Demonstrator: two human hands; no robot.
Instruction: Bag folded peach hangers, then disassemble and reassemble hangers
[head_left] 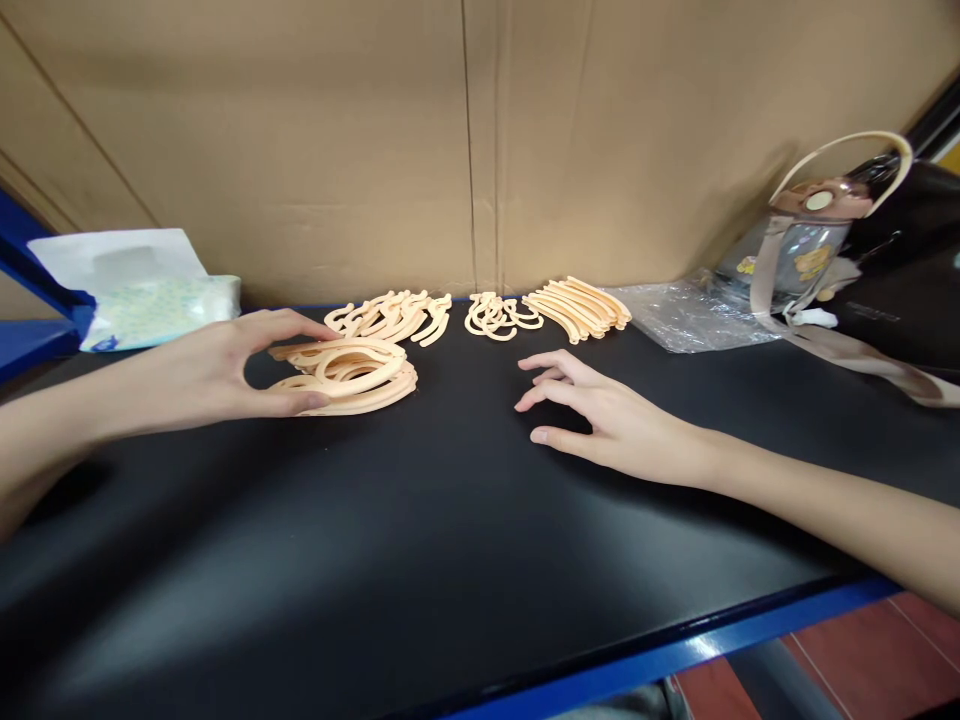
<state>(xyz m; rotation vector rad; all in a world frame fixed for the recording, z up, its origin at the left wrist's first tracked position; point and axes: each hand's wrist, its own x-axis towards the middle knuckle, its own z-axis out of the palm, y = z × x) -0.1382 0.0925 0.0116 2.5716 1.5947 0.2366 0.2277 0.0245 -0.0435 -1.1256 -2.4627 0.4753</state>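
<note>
A stack of peach plastic rings [352,375] lies on the black table top [450,560], left of centre. My left hand [217,375] curls around the stack's left side, thumb below and fingers above, touching it. My right hand [600,420] rests on the table to the right with fingers spread and nothing in it. Behind lie three more piles of peach parts: hooked pieces [394,315], small curled pieces [499,315] and curved strips [581,305].
A cardboard wall [480,140] closes the back. A white tissue pack [142,285] sits at the back left, a clear plastic bag [686,315] and a water bottle with a strap [806,235] at the back right. The table's blue front edge [675,650] runs below.
</note>
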